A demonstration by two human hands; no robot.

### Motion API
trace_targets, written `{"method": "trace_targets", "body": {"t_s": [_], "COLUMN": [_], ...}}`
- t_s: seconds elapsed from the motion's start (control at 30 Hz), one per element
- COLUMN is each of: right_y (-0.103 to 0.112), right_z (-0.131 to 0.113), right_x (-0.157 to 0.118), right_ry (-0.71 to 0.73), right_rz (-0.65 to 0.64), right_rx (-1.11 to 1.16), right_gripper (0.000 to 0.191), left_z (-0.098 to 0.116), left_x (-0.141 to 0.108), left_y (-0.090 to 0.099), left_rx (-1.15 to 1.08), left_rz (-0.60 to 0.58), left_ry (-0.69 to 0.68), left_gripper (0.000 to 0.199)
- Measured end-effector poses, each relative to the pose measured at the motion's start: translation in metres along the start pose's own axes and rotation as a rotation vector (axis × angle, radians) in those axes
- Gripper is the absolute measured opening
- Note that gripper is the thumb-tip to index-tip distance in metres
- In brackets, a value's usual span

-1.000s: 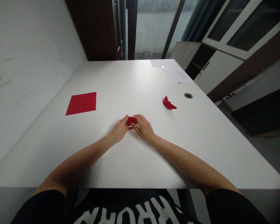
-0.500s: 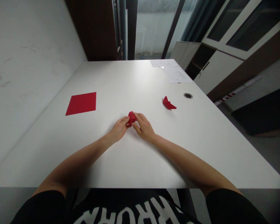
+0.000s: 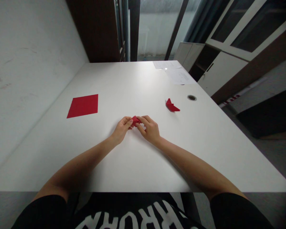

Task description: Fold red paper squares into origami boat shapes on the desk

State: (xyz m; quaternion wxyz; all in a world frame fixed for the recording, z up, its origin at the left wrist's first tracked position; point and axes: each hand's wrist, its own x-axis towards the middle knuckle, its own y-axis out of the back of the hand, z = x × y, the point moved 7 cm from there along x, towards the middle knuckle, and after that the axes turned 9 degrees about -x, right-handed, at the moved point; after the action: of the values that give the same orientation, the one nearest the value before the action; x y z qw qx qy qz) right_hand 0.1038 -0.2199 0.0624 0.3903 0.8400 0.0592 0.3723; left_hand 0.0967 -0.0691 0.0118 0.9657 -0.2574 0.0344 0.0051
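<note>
A small piece of folded red paper (image 3: 135, 120) is held between my two hands, over the near middle of the table. My left hand (image 3: 122, 128) pinches its left side, thumb on top and fingers curled beneath. On the other side, my right hand (image 3: 149, 128) grips the paper between thumb and fingertips. Fingers cover part of the folds, so its full shape is hidden. To the right, a pointed red origami piece (image 3: 172, 105) lies on the table. A flat red sheet of paper (image 3: 83, 106) rests at the left.
The white table (image 3: 123, 165) meets a white wall (image 3: 25, 79) on its left. Printed sheets (image 3: 179, 76) lie at the far right corner, near a round cable hole (image 3: 191, 98). Cabinets (image 3: 224, 71) stand beyond the right edge.
The folded paper has been turned and looks flatter from here. My left fingers have shifted around it, and my right hand has moved slightly to the right, its fingers more bent.
</note>
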Motion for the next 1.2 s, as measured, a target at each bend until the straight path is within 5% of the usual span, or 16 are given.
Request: {"method": "trace_targets", "body": {"t_s": [0.23,0.53,1.2], "right_y": [0.001,0.002,0.001], "right_z": [0.0,0.003,0.002], "right_x": [0.0,0.001,0.0], "right_ry": [0.035,-0.017,-0.013], "right_rz": [-0.007,0.043,0.013], "right_rx": [-0.123,-0.083,0.033], "right_gripper": [0.025,0.023,0.02], "left_z": [0.023,0.021,0.013], "left_x": [-0.004,-0.002,0.002], "left_y": [-0.008,-0.007,-0.003], "left_rx": [0.203,0.158,0.078], "left_rz": [-0.024,-0.019,-0.025], "left_ry": [-0.145,-0.181,-0.115], "left_gripper": [0.032,0.024,0.028]}}
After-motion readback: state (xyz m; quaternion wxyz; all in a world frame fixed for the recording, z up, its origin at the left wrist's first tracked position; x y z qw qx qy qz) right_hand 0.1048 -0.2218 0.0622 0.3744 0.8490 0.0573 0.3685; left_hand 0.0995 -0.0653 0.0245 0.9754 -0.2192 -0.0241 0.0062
